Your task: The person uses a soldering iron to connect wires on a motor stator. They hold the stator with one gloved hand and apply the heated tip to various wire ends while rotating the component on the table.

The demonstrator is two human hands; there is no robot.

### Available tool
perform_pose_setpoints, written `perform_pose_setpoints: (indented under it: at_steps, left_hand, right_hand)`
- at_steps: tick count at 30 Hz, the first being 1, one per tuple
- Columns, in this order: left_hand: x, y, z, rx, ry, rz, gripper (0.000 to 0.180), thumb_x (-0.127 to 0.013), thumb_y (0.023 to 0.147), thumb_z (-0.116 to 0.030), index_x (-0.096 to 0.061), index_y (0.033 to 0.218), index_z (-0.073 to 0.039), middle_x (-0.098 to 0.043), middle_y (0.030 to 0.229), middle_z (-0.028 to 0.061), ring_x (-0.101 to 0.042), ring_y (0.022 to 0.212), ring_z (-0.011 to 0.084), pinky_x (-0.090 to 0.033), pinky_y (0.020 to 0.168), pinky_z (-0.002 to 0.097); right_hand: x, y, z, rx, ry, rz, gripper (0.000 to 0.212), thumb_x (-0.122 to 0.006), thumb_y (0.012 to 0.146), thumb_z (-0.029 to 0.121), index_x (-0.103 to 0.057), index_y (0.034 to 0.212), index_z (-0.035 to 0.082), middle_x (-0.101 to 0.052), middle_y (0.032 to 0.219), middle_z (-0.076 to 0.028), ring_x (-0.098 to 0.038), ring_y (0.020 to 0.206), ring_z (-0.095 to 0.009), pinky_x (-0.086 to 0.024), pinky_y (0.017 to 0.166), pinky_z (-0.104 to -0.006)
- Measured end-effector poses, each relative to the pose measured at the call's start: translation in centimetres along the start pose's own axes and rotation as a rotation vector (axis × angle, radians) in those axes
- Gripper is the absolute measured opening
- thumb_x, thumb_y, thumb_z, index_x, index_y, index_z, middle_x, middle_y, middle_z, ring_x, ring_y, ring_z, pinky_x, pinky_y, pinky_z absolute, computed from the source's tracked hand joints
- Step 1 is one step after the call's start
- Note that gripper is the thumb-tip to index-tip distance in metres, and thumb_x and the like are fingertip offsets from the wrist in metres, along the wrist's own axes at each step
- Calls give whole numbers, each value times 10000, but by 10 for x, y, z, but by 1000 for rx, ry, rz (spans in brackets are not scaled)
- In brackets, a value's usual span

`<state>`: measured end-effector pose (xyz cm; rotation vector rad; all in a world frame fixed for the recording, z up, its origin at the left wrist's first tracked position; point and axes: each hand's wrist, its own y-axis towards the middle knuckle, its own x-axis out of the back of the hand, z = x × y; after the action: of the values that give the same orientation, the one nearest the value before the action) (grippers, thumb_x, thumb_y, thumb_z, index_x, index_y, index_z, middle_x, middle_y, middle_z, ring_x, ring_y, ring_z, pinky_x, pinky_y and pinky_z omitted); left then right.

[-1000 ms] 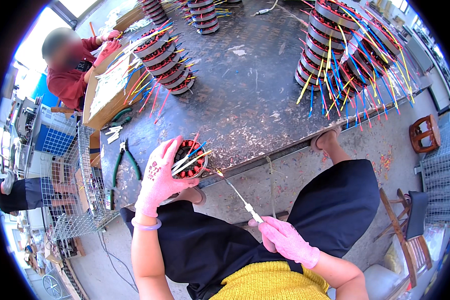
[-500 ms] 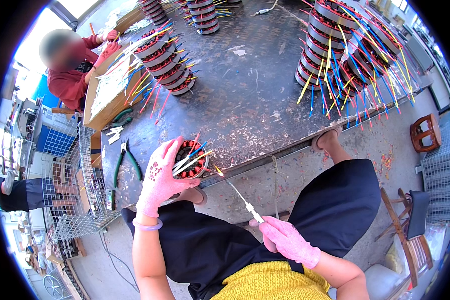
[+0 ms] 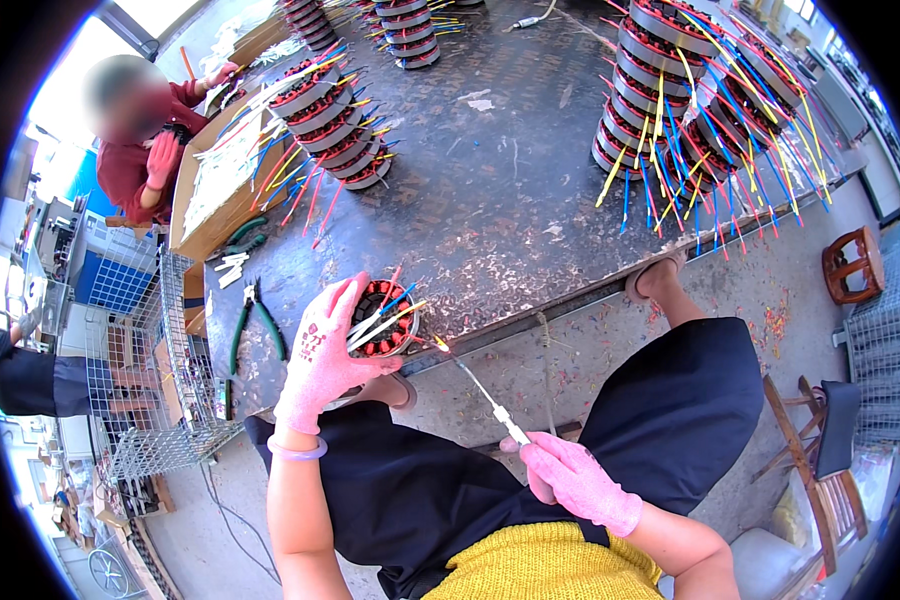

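Observation:
My left hand (image 3: 322,350), in a pink glove, is closed around the side of a small motor stator (image 3: 378,345) at the table's front edge. The stator is a ring with red-and-black windings inside. Red, blue and yellow lead wires and white sleeves (image 3: 368,332) stick out of it to the right. My gloved right hand (image 3: 575,482) grips the white handle of a thin metal torch (image 3: 504,414) over my lap. A small flame (image 3: 440,343) burns at its tip, just right of the stator, close to the end of a red wire.
Stacks of wired stators stand at the left (image 3: 335,130) and right (image 3: 660,90) of the metal-topped table (image 3: 490,230). Green-handled pliers (image 3: 255,320) lie left of my left hand. A box of white sleeves (image 3: 220,185) stands beyond. A co-worker (image 3: 140,150) sits at the far left.
My hands, the stator and the torch have hardly moved. The co-worker's hands have come apart; one is now lower, near the chest, and the other stays near the box.

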<state>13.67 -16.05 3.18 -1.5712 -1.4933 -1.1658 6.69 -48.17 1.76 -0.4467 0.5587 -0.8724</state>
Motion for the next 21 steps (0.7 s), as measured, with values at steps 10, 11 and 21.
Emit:
perform_pose_setpoints:
  at_steps: [10, 11, 21]
  left_hand:
    - [-1, 0, 1, 0, -6, 9, 1019, -911, 534, -271, -457, 1402, 7, -538, 1318, 177, -521, 1223, 361, -412, 1049, 420]
    - [-1, 0, 0, 14, -20, 18, 1006, -902, 547, -290, -457, 1399, 9, -537, 1324, 179, -510, 1239, 366, -396, 1065, 429]
    - [7, 3, -1, -39, 11, 61, 985, -883, 569, -309, -463, 1413, -24, -503, 1393, 169, -459, 1310, 365, -295, 1154, 463]
  right_hand:
    - [2, 1, -8, 50, 5, 10, 348, -456, 1044, 279, -619, 1227, 32, -441, 643, -2, -450, 565, -64, -389, 561, -242]
    - [2, 1, -9, 42, 22, 9, 350, -457, 1044, 282, -618, 1227, 31, -439, 642, -1, -450, 566, -65, -387, 560, -242]
    - [4, 0, -7, -3, 69, -27, 353, -471, 1030, 275, -609, 1248, 34, -482, 669, 16, -443, 578, -52, -374, 556, -228]
